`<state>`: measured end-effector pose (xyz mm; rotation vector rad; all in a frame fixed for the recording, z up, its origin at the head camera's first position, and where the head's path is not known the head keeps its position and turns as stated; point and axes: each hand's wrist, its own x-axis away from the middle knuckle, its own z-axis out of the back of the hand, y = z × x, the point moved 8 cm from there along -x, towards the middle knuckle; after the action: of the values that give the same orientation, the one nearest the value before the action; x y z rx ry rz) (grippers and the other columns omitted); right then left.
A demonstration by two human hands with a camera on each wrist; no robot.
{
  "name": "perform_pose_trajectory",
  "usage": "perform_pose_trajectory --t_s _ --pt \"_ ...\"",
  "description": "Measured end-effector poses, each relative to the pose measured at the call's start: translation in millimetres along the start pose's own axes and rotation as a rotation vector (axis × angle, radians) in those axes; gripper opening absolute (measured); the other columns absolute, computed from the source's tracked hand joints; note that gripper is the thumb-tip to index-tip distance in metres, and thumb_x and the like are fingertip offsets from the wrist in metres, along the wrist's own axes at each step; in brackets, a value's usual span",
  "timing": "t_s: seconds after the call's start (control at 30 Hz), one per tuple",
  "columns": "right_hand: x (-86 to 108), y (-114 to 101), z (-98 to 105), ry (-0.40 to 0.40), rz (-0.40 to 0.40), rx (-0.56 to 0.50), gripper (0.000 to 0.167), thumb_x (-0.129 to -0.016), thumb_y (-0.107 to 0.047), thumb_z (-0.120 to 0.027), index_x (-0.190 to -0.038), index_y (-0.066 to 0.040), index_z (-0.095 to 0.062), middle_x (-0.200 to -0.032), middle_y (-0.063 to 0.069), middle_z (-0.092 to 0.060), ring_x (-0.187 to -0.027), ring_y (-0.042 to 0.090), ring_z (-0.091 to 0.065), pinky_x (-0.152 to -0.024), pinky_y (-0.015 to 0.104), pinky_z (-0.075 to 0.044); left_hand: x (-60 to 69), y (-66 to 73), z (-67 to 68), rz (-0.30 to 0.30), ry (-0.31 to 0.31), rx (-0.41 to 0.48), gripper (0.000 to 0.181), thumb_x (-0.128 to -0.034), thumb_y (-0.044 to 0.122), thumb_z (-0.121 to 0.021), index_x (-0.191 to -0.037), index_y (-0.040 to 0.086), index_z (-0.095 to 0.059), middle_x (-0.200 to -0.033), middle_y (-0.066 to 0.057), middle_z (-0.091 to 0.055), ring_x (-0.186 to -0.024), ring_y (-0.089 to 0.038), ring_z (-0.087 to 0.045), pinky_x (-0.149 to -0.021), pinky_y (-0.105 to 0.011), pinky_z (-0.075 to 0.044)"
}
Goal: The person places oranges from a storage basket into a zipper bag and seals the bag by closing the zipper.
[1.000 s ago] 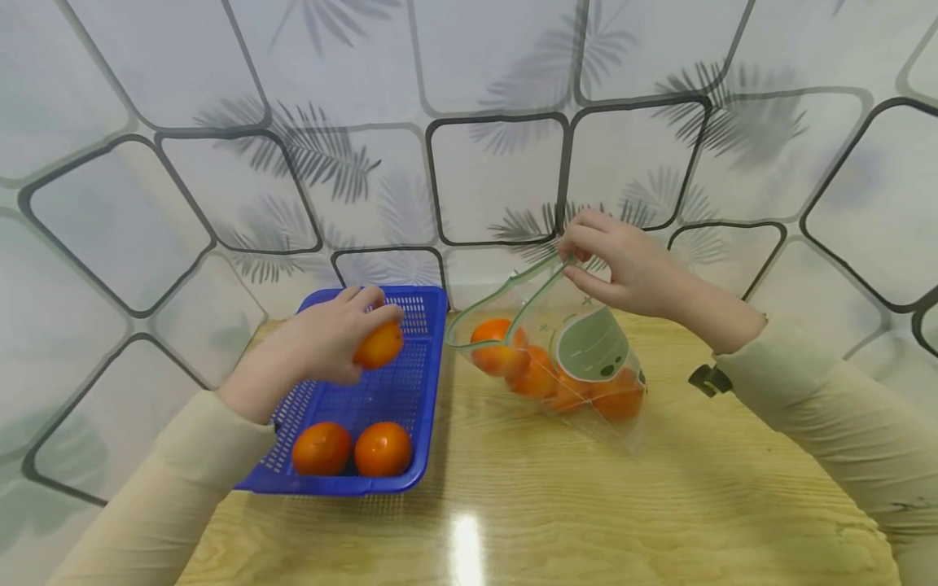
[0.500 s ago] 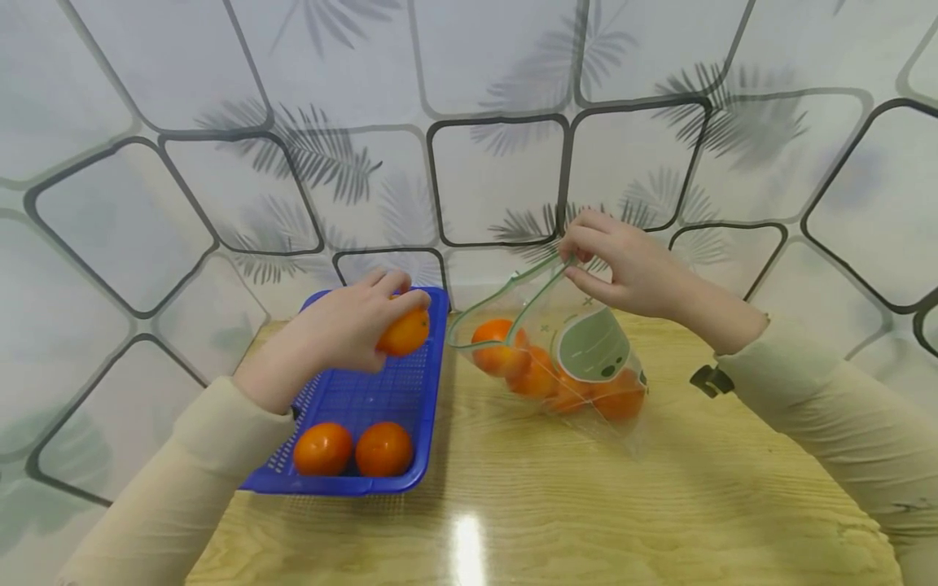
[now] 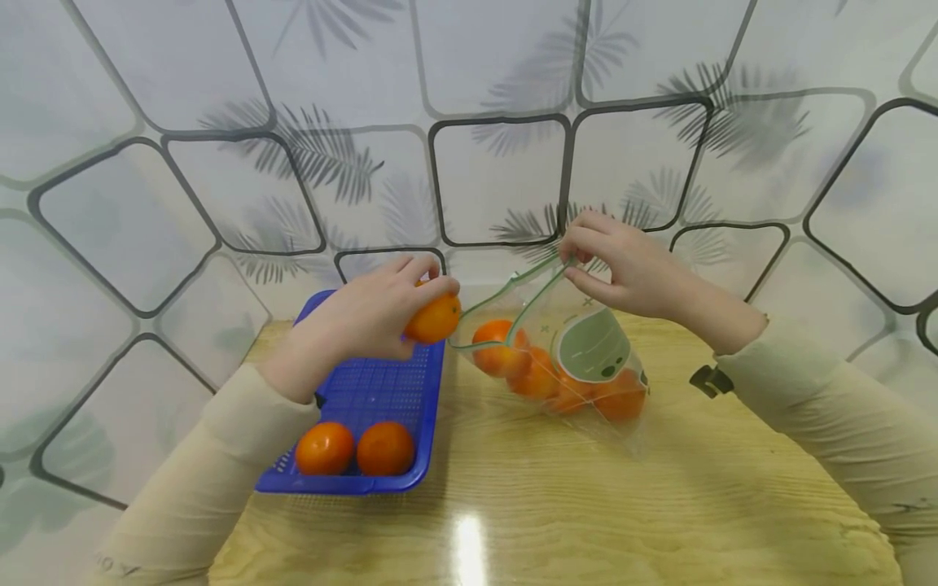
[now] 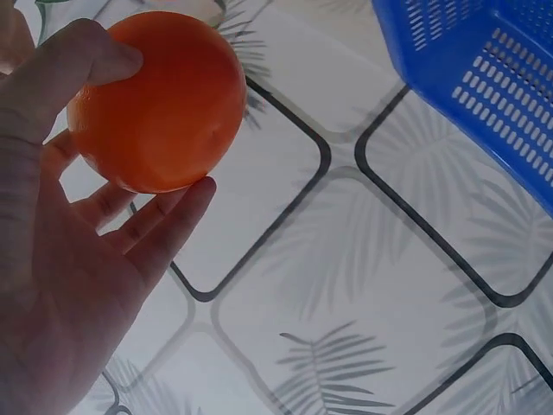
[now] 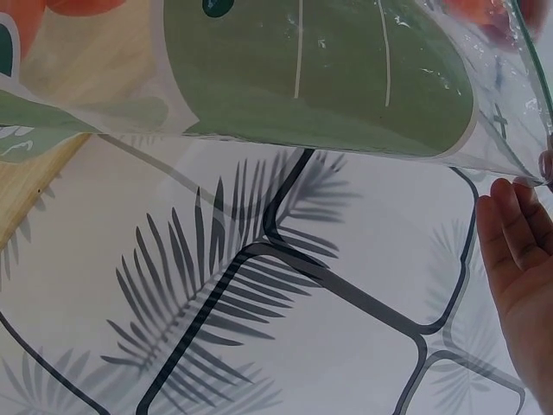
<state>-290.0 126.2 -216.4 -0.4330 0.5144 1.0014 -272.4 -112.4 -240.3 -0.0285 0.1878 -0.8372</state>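
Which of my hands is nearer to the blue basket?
Your left. The left hand, gripping an orange, is above the far part of the blue basket; the right hand is off to its right, pinching the clear bag at its opening.

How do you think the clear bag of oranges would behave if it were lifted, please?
The clear bag would probably be floppy, as its thin film is creased. Lifted by its mouth, it would likely hang bottom-heavy, since several oranges lie low inside.

Right wrist view crops the bag (image 5: 320, 78); its oranges (image 5: 484, 12) seem blurred.
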Motion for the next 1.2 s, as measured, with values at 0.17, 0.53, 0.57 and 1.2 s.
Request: perform_pose_trajectory --t_s 0.17,0.53,0.57,1.2 --pt "-0.1 0.2 0.1 0.002 0.005 -0.007 0.011 -0.093 0.0 -0.071 -0.101 -0.006 -0.066 -0.1 0.006 -0.063 -0.088 0.014 -0.061 -0.079 0.035 -0.054 -10.6 4.7 3.0 -0.017 0.011 0.034 0.077 -0.0703 0.01 -0.09 -0.139 0.021 -0.057 -0.133 -0.012 -0.053 -0.114 -0.031 -0.057 -0.083 -0.044 -0.059" --pt "-0.8 0.9 -0.4 0.002 0.003 -0.005 0.011 -0.093 -0.001 -0.072 -0.101 -0.006 -0.066 -0.1 0.006 -0.062 -0.088 0.015 -0.061 -0.078 0.036 -0.054 -29.9 15.3 6.8 -0.042 0.035 0.066 0.078 -0.0725 0.012 -0.091 -0.142 0.021 -0.056 -0.135 -0.01 -0.052 -0.113 -0.029 -0.057 -0.078 -0.042 -0.061" --pt "-1.0 0.9 -0.5 0.001 0.004 -0.004 0.011 -0.094 -0.001 -0.072 -0.101 -0.006 -0.066 -0.1 0.006 -0.062 -0.088 0.015 -0.061 -0.078 0.036 -0.053 -31.3 16.1 6.2 -0.046 0.04 0.071 0.077 -0.0729 0.012 -0.091 -0.142 0.021 -0.056 -0.135 -0.01 -0.052 -0.113 -0.029 -0.057 -0.078 -0.042 -0.061" --pt "-0.9 -0.9 -1.1 0.01 0.016 -0.014 0.011 -0.092 0.0 -0.072 -0.099 -0.007 -0.066 -0.099 0.005 -0.062 -0.087 0.014 -0.062 -0.077 0.036 -0.055 -50.8 24.6 -4.1 -0.109 0.092 0.135 0.072 -0.0796 0.028 -0.089 -0.143 0.016 -0.057 -0.137 -0.007 -0.058 -0.111 -0.028 -0.062 -0.092 -0.043 -0.059"
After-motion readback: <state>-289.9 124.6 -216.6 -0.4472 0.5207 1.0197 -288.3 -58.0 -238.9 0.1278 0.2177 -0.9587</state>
